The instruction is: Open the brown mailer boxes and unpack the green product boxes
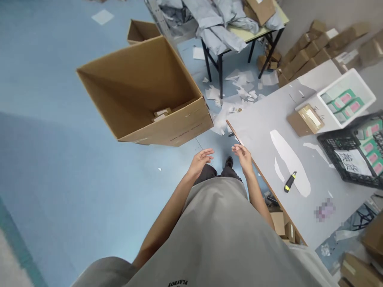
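Note:
My left hand (202, 160) is in front of my waist, fingers loosely apart, with nothing in it. Across from it, my right hand (243, 156) hovers by the table's edge, its fingers curled towards the thumb; whether anything small is between them I cannot make out. Ahead of my left hand stands a large open cardboard box (191, 119) with a few small boxes (161, 114) at its bottom. A black and yellow utility knife (290, 182) lies on the grey table (302, 159) to my right, beside a torn piece of white paper (289, 159).
On the table are a small carton (305, 120), a white bin (335, 103) and a black crate (344, 145), both holding green packs. Grey parcels (209, 20) cover a farther table. Paper scraps (239, 89) litter the floor; brown boxes (311, 52) are stacked along the wall.

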`<state>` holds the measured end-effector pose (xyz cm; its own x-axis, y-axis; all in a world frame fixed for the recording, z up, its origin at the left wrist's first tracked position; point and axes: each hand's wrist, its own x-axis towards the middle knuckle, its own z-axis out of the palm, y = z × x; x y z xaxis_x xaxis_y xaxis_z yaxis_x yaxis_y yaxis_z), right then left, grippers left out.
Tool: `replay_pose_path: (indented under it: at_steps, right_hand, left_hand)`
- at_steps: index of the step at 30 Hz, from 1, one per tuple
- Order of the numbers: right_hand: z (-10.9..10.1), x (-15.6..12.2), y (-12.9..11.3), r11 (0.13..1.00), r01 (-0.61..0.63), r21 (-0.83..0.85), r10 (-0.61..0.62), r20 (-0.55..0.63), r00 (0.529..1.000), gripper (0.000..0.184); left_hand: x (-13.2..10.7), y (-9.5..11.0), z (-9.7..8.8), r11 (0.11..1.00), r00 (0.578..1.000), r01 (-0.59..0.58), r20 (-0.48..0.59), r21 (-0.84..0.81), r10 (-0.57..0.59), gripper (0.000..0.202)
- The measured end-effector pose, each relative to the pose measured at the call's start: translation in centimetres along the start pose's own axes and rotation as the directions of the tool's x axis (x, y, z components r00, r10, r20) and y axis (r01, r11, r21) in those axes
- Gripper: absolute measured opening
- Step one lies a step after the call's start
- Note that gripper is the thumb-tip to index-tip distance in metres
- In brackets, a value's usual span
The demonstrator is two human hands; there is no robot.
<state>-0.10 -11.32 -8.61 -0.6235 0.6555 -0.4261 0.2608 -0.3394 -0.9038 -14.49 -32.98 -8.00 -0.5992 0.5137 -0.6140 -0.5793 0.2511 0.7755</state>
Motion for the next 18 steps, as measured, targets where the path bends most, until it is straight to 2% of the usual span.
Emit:
replay_pose_path:
  at_steps: [4,8,13,18]
  right_hand:
    - [2.8,6.0,-1.7,0.993,-0.049,-0.104,0.066,0.169,0.983,0.041]
    - [7.8,11.0,-2.4,0.985,-0.015,-0.174,0.073,0.334,0.940,0.043]
    - [17.2,15.5,-2.3,0.966,0.023,-0.258,0.097,0.443,0.892,0.045]
    - [27.7,18.9,-1.4,0.918,0.038,-0.394,0.169,0.475,0.864,0.044]
  left_hand:
    - [0.8,0.7,-1.5,0.995,0.988,-0.034,-0.156,-0.097,0.018,0.068]
    - [2.5,1.0,-4.9,0.986,0.956,-0.039,-0.292,-0.160,-0.010,0.069]
    - [6.4,2.3,-11.5,0.956,0.919,-0.075,-0.392,-0.283,-0.044,0.070]
    - [10.0,4.4,-19.6,0.935,0.895,-0.101,-0.441,-0.341,-0.064,0.066]
